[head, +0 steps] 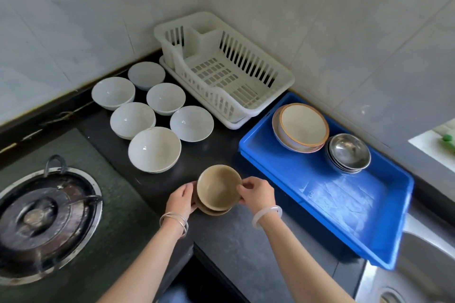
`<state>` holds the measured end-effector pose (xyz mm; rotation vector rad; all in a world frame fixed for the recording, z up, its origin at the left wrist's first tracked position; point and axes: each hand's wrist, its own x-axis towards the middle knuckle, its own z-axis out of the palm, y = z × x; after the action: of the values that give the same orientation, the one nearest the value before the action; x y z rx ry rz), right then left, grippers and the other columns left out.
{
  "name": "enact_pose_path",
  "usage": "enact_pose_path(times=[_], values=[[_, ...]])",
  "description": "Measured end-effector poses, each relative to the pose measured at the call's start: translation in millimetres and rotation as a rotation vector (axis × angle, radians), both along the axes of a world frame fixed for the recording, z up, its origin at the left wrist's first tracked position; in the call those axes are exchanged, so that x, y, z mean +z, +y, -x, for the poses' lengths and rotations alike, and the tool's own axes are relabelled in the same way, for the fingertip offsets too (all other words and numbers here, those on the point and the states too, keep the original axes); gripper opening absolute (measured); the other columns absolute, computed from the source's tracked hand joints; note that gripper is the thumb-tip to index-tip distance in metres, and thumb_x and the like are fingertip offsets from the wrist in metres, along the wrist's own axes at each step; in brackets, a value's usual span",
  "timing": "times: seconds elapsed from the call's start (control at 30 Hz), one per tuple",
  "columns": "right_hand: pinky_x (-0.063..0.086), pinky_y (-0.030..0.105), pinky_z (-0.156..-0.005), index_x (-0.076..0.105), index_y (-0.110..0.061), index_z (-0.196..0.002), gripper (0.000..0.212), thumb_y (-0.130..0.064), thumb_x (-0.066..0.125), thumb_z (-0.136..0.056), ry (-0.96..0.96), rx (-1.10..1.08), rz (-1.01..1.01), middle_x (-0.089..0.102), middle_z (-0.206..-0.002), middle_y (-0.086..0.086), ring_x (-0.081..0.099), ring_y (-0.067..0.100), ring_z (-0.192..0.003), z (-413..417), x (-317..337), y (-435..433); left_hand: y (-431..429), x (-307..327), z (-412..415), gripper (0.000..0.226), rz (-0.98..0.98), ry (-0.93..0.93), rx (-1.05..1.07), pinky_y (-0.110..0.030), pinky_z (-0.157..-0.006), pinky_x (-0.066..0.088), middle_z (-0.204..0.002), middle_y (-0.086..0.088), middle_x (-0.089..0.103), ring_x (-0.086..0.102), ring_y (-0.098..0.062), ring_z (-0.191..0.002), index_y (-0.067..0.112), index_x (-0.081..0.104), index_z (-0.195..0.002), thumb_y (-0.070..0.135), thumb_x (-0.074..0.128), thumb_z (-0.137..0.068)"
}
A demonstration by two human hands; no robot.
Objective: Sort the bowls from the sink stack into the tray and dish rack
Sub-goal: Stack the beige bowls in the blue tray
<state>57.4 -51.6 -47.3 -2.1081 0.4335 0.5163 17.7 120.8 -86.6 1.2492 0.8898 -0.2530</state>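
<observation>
Brown bowls (218,188), gripped between left hand (181,198) and right hand (257,194), white bowls (154,149) behind, blue tray (344,204) beside

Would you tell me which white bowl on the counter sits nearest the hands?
The front white bowl, just beyond the held brown bowls; the others sit farther back.

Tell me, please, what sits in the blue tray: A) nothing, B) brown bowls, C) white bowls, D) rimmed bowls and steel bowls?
D: the tray holds stacked rimmed bowls and steel bowls; the left hand and right hand hold the brown bowls outside it.
</observation>
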Motion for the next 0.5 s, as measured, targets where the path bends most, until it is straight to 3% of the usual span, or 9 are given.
enact_pose_path(times=[0.13,0.2,0.3,0.4,0.5], values=[[0.059,0.022,-0.062,0.063,-0.026,-0.087,0.007,-0.02,0.064,-0.085,0.01,0.007,0.022,0.064,-0.077,-0.008,0.067,0.009,-0.057,7.5,-10.9,5.3,-1.8,2.3,5.4,0.016,-0.039,-0.022,-0.043,-0.031,-0.075,0.052,-0.094,-0.007,0.063,0.058,-0.021,-0.093,0.014,0.065,-0.095,0.015,0.05,-0.092],[0.059,0.022,-0.059,0.06,-0.026,-0.095,0.012,-0.021,0.065,-0.085,0.007,-0.008,0.024,0.061,-0.079,-0.009,0.066,0.01,-0.058,10.0,-14.7,7.4,-2.9,3.2,7.9,0.021,-0.063,-0.043,-0.1,-0.033,-0.082,0.051,-0.099,-0.01,0.063,0.058,-0.022,-0.094,0.008,0.063,-0.108,0.007,0.052,-0.091],[0.051,0.016,-0.049,0.054,-0.028,-0.109,0.026,-0.024,0.065,-0.086,0.017,0.0,0.065,0.059,-0.08,-0.006,0.065,0.011,-0.064,11.5,-18.9,7.0,-3.3,4.7,7.8,0.023,-0.067,-0.032,-0.11,-0.033,-0.082,0.05,-0.099,-0.012,0.063,0.058,-0.023,-0.093,0.004,0.062,-0.109,0.001,0.05,-0.089],[0.057,0.02,-0.054,0.05,-0.027,-0.126,0.038,-0.023,0.06,-0.089,0.192,-0.058,-0.145,0.063,-0.095,0.0,0.067,0.015,-0.078,10.6,-20.7,6.2,-4.6,8.1,5.8,0.023,-0.058,-0.024,-0.105,-0.031,-0.076,0.05,-0.092,-0.009,0.063,0.058,-0.022,-0.09,0.007,0.062,-0.107,0.0,0.049,-0.089],[0.059,0.026,-0.061,0.049,-0.022,-0.132,0.039,-0.02,0.055,-0.093,0.29,-0.128,-0.296,0.06,-0.11,0.002,0.066,0.02,-0.09,10.2,-19.0,6.0,-8.1,14.4,2.4,0.025,-0.064,-0.031,-0.119,-0.034,-0.08,0.05,-0.099,-0.011,0.063,0.058,-0.024,-0.094,0.005,0.061,-0.111,0.0,0.049,-0.089]])
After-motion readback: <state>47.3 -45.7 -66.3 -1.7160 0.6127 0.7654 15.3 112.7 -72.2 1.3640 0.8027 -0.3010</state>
